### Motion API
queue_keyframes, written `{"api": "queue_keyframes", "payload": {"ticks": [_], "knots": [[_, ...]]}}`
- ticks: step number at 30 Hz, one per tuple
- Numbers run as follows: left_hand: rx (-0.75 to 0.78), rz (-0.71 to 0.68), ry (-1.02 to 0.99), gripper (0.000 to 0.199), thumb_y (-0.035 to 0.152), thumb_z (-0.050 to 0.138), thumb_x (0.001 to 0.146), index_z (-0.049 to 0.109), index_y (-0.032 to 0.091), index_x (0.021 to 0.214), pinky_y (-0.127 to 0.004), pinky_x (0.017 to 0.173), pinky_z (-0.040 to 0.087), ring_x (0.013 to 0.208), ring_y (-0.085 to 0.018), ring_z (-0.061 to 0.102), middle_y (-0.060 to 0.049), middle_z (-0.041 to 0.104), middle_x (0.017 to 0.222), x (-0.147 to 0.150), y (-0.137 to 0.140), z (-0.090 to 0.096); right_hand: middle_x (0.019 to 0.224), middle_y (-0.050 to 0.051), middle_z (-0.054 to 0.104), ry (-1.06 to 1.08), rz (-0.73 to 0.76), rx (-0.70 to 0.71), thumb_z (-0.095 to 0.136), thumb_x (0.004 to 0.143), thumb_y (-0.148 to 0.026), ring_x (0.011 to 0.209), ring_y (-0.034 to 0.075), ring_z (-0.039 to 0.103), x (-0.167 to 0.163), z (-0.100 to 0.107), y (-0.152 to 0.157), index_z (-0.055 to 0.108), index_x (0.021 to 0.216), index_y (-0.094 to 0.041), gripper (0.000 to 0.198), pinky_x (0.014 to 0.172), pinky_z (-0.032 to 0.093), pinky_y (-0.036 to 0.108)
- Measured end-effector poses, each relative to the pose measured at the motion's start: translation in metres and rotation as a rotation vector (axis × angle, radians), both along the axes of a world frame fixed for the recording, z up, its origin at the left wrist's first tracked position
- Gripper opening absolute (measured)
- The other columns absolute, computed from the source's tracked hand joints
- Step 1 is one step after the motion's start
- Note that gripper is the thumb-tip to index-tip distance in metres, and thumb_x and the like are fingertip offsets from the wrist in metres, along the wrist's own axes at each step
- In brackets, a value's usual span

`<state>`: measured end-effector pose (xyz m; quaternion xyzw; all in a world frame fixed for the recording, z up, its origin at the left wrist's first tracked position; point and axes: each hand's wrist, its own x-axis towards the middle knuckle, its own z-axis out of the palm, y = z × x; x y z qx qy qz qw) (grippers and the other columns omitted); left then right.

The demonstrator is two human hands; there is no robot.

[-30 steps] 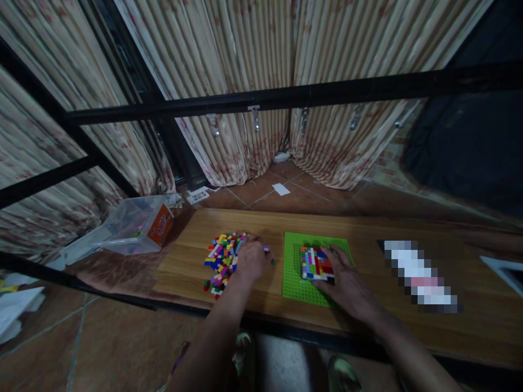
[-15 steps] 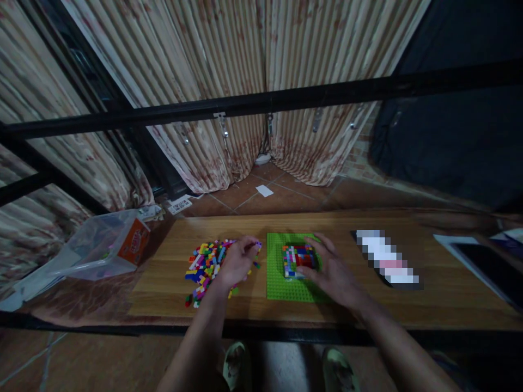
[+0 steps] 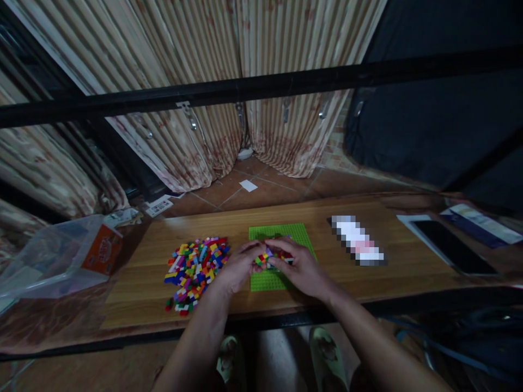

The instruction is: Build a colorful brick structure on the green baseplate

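Observation:
Both hands meet over a green studded baseplate (image 3: pixel 281 231) on the wooden board. My left hand (image 3: pixel 240 265) has its fingers closed at the left side of a multicoloured toy-brick build (image 3: pixel 263 258), by a small purple brick (image 3: pixel 268 252). My right hand (image 3: pixel 300 265) curls over the build from the right, thumb and fingers closed on it. The hands hide most of the build, and the exact fingertip contact is hard to see. Left of the plate lies a heap of loose toy bricks (image 3: pixel 198 269) in many colours.
A clear plastic bin (image 3: pixel 61 256) with an orange label stands at the far left. To the right lie a blurred-out flat object (image 3: pixel 357 239) and a dark tablet-like slab (image 3: pixel 453 246). A black rail (image 3: pixel 261 86) crosses behind the wooden board (image 3: pixel 141 261), before striped curtains.
My left hand has moved right from beside the brick heap, bringing a small purple brick to the build. My right hand has closed in around the build. The camera view has shifted to the right.

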<state>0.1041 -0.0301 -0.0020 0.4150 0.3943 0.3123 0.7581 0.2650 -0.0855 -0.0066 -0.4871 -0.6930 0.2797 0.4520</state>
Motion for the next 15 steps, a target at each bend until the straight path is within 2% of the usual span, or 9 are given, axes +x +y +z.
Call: {"api": "queue_keyframes", "payload": {"ticks": [6,15], "knots": [[-0.032,0.019,0.031,0.035,0.040,0.076,0.066,0.063,0.015,0.086,-0.020,0.055,0.041,0.059,-0.006,0.054,0.000,0.062,0.079,0.006,-0.005,-0.002,0.089,0.002,0.066,0.090,-0.038,-0.094,0.060,0.083,-0.029,0.080,0.015,0.060,0.001,-0.003,0.000,0.067,0.102,-0.022,0.021,0.076,0.048,0.030],[0.007,-0.066,0.053,0.035,0.034,0.078,0.063,0.063,0.015,0.088,-0.018,0.055,0.033,0.061,-0.005,0.049,0.002,0.058,0.074,0.008,-0.015,-0.001,0.080,0.001,0.069,0.180,0.021,-0.191,0.067,0.077,-0.033,0.075,0.014,0.062,0.003,-0.004,-0.006,0.068,0.084,-0.019,0.016,0.074,0.048,0.028]]}}
